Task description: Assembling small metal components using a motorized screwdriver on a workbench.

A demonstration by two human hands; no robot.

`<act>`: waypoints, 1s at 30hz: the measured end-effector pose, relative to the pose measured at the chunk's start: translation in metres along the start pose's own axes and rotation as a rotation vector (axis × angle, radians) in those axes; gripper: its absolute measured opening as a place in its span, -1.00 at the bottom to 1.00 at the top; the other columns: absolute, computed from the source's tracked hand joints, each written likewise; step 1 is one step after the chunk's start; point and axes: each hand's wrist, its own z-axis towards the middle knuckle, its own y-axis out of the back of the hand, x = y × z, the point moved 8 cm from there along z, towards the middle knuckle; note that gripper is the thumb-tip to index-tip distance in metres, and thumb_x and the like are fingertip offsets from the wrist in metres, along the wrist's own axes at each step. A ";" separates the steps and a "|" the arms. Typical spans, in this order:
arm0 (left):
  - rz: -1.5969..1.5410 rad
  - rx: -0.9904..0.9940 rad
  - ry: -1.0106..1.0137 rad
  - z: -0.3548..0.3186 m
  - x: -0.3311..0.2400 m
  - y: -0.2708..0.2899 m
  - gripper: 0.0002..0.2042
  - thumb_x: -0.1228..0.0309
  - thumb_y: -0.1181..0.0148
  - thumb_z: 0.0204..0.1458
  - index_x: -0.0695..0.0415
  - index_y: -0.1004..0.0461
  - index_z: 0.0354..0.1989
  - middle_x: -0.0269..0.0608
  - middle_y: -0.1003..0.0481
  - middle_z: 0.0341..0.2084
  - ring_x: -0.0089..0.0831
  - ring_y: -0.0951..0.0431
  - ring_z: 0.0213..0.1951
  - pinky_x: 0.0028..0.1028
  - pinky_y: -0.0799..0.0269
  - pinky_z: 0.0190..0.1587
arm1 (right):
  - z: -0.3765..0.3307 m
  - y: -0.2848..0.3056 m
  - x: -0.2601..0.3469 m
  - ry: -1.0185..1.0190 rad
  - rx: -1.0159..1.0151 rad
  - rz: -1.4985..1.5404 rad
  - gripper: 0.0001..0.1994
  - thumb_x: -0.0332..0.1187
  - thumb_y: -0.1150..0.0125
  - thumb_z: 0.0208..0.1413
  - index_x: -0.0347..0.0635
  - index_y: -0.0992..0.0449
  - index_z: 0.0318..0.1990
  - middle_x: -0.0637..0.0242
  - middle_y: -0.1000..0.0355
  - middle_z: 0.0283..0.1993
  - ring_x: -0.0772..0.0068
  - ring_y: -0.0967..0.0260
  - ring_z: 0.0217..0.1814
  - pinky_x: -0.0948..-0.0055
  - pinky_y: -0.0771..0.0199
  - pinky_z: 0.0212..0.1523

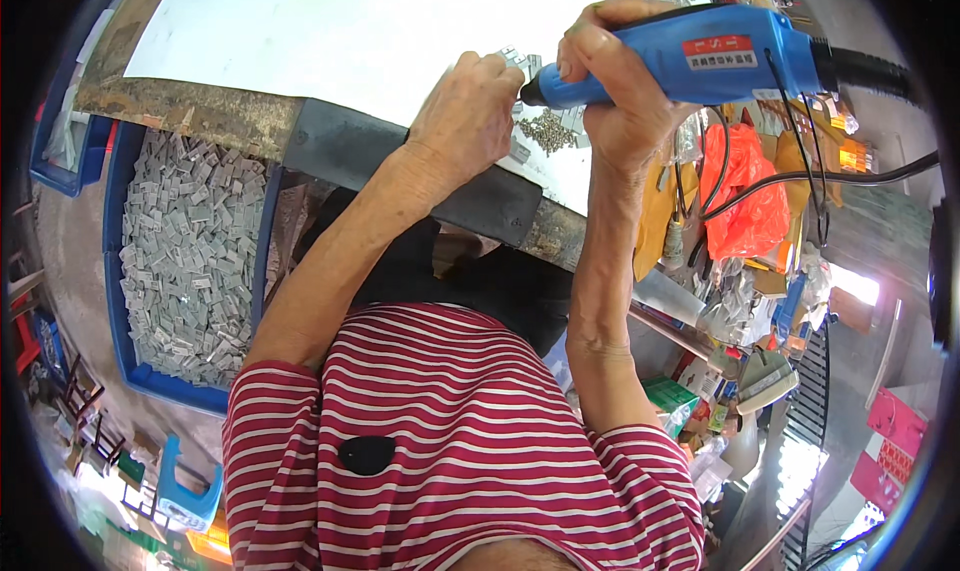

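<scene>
Fingers (500,71) pinch metal piece (516,59) at blue driver (690,56) tip.

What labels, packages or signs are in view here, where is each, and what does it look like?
Red rectangular label: on the blue electric screwdriver in the right hand.
Green carton: lower right, boxy, beside the right forearm.
Pink signs: far right, flat rectangles.
Orange plastic bag: right of the bench, crumpled.

I am seeing bright, even daylight falling across the white tabletop (330,31), which is glaring almost to blank. Hard sunlight is burning out patches at the lower left and lower right edges. The fisheye is bending straight edges and darkening the rim to black. The centre is staying sharp; the clutter at the right is smearing slightly.
</scene>
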 end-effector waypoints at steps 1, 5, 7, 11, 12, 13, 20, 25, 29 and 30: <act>-0.005 -0.017 -0.001 0.000 0.000 0.001 -0.93 0.60 -0.03 -0.20 0.27 -0.38 -0.48 -0.10 -0.34 -0.51 -0.18 -0.35 -0.36 -0.32 -0.34 -0.28 | 0.000 0.001 -0.003 -0.060 -0.038 0.090 -0.92 -0.73 -0.01 -0.25 -0.42 -0.36 -0.54 0.24 -0.29 -0.60 0.51 -0.26 -0.68 0.56 -0.29 -0.63; -0.014 -0.006 0.004 0.001 0.001 0.002 -0.93 0.60 -0.06 -0.21 0.27 -0.38 -0.49 -0.09 -0.35 -0.50 -0.18 -0.35 -0.35 -0.33 -0.34 -0.27 | 0.000 -0.001 -0.002 0.034 0.040 -0.048 -0.93 -0.70 -0.06 -0.28 -0.43 -0.35 -0.55 0.23 -0.30 -0.65 0.51 -0.26 -0.69 0.57 -0.29 -0.63; -0.017 0.042 0.030 0.002 0.002 0.000 -0.92 0.59 -0.08 -0.23 0.27 -0.37 -0.50 -0.08 -0.35 -0.49 -0.18 -0.35 -0.34 -0.32 -0.35 -0.26 | -0.001 0.001 -0.009 -0.090 0.008 0.032 -0.92 -0.69 -0.07 -0.30 -0.44 -0.36 -0.54 0.22 -0.30 -0.64 0.51 -0.26 -0.69 0.57 -0.29 -0.63; -0.073 0.024 0.027 0.002 0.005 0.006 -0.93 0.60 -0.08 -0.24 0.26 -0.36 -0.52 -0.07 -0.35 -0.49 -0.16 -0.35 -0.35 -0.31 -0.35 -0.25 | -0.002 -0.001 -0.019 -0.260 -0.017 0.168 -0.93 -0.66 -0.06 -0.32 -0.43 -0.35 -0.56 0.19 -0.30 -0.62 0.50 -0.24 -0.70 0.57 -0.27 -0.64; -0.072 0.048 0.008 0.002 0.003 0.004 -0.93 0.60 -0.08 -0.24 0.26 -0.36 -0.52 -0.07 -0.35 -0.49 -0.16 -0.35 -0.34 -0.31 -0.35 -0.25 | -0.002 0.000 -0.021 -0.270 0.011 0.196 -0.94 -0.67 -0.06 -0.32 -0.43 -0.34 -0.58 0.18 -0.30 -0.62 0.50 -0.23 -0.70 0.57 -0.27 -0.64; -0.071 0.072 -0.012 0.003 0.002 0.003 -0.93 0.61 -0.08 -0.24 0.26 -0.36 -0.52 -0.07 -0.34 -0.49 -0.15 -0.35 -0.34 -0.31 -0.35 -0.24 | -0.004 0.006 -0.026 -0.305 0.046 0.165 -0.90 -0.67 -0.07 -0.29 -0.41 -0.34 -0.51 0.17 -0.30 -0.60 0.48 -0.22 -0.69 0.53 -0.28 -0.61; -0.138 0.018 -0.004 0.000 0.005 0.003 -0.84 0.65 -0.10 -0.26 0.20 -0.32 -0.45 -0.17 -0.34 -0.51 -0.22 -0.34 -0.36 -0.34 -0.31 -0.29 | -0.006 0.006 -0.021 -0.309 0.108 0.408 -0.75 -0.64 -0.06 -0.23 -0.35 -0.27 -0.30 0.15 -0.25 -0.51 0.46 -0.19 -0.63 0.46 -0.30 -0.56; -0.051 0.001 -0.022 0.000 0.000 0.003 -0.89 0.59 -0.13 -0.26 0.26 -0.32 -0.54 -0.09 -0.33 -0.48 -0.17 -0.35 -0.32 -0.33 -0.36 -0.25 | -0.007 0.005 -0.014 -0.241 0.128 0.302 -0.85 -0.59 -0.26 -0.29 -0.23 -0.42 -0.49 0.36 -0.38 -0.57 0.59 -0.33 -0.55 0.64 -0.31 -0.55; 0.004 0.032 -0.028 0.000 0.001 0.000 -0.87 0.59 -0.14 -0.28 0.26 -0.30 -0.56 -0.08 -0.33 -0.49 -0.17 -0.35 -0.32 -0.33 -0.35 -0.25 | -0.010 -0.002 -0.001 -0.179 0.218 0.320 -0.71 -0.64 -0.24 -0.29 -0.22 -0.38 -0.33 0.35 -0.35 -0.53 0.56 -0.32 -0.52 0.61 -0.31 -0.52; -0.006 0.014 -0.045 -0.001 -0.001 0.001 -0.87 0.59 -0.14 -0.28 0.26 -0.29 -0.56 -0.08 -0.33 -0.49 -0.17 -0.35 -0.32 -0.33 -0.35 -0.26 | -0.011 -0.003 0.004 -0.140 0.253 0.311 -0.73 -0.61 -0.19 -0.26 -0.27 -0.34 -0.31 0.22 -0.32 -0.48 0.49 -0.30 -0.53 0.58 -0.34 -0.53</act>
